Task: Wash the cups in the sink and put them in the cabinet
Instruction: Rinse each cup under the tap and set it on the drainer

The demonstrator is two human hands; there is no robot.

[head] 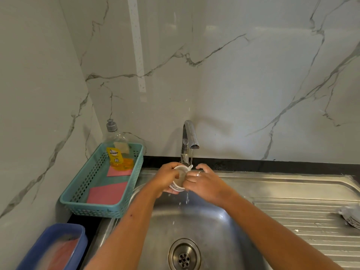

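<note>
My left hand [167,178] wraps its fingers round the cup [180,176] under the running tap [189,136], over the sink [196,221]. My right hand [203,183] pinches the rim with curled fingers.

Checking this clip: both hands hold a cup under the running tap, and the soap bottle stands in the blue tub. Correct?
No. The head view shows the soap bottle in the teal basket, not the blue tub. The left hand and right hand do hold the cup under the running tap.
</note>
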